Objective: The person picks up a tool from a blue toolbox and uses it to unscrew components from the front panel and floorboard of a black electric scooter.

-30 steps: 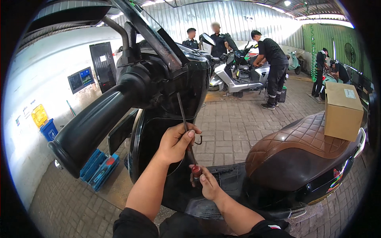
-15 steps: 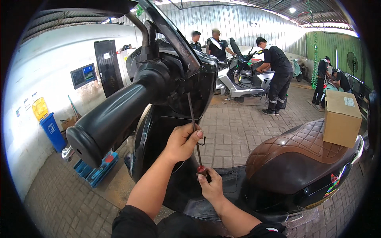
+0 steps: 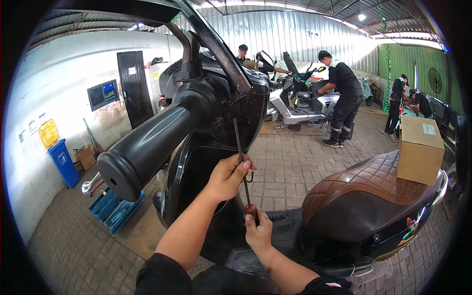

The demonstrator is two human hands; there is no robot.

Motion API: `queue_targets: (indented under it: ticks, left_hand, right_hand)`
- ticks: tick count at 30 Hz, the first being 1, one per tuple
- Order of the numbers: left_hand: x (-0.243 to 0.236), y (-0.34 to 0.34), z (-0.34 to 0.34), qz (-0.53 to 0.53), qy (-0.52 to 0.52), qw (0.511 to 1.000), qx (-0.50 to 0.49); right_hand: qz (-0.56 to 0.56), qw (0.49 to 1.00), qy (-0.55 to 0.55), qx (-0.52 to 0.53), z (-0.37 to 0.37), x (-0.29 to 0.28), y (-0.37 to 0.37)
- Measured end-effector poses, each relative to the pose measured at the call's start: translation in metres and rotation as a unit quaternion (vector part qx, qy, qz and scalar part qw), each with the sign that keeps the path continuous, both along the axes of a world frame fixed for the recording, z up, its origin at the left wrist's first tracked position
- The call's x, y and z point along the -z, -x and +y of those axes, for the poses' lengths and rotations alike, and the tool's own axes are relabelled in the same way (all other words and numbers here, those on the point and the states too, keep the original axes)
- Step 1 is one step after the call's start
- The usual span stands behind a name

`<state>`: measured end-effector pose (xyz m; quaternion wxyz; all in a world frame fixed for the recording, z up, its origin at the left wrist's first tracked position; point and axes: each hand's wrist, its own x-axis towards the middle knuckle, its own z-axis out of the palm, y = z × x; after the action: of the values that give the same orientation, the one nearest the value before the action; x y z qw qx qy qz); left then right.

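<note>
Left hand (image 3: 227, 177) pinched the long thin steel-shafted screwdriver (image 3: 241, 162); right hand (image 3: 258, 231) gripped its red handle, tip raised closer under the black scooter dash (image 3: 236, 113).

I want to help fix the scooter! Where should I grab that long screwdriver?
Probably by the red handle at the bottom of the screwdriver, coming from below, where the right hand grips it. The thin shaft stands nearly upright, tip up inside the scooter's black front panel; the left hand only steadies it midway.

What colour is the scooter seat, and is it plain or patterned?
The scooter seat is brown with a quilted diamond stitch pattern, shown best in the head view.
</note>
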<state>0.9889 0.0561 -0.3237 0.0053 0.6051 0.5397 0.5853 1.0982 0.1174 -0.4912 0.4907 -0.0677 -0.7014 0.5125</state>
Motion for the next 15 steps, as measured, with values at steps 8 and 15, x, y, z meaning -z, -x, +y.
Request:
queue_targets:
  ticks: [8,15]
  left_hand:
    - [-0.002,-0.004,-0.007,-0.051,0.018,0.996,0.068]
    - [-0.001,0.001,0.004,-0.058,0.019,0.996,0.069]
  right_hand:
    - [-0.027,0.751,0.266,-0.604,0.041,-0.01,-0.01]
    - [0.0,0.95,0.131,-0.283,0.034,0.013,-0.001]
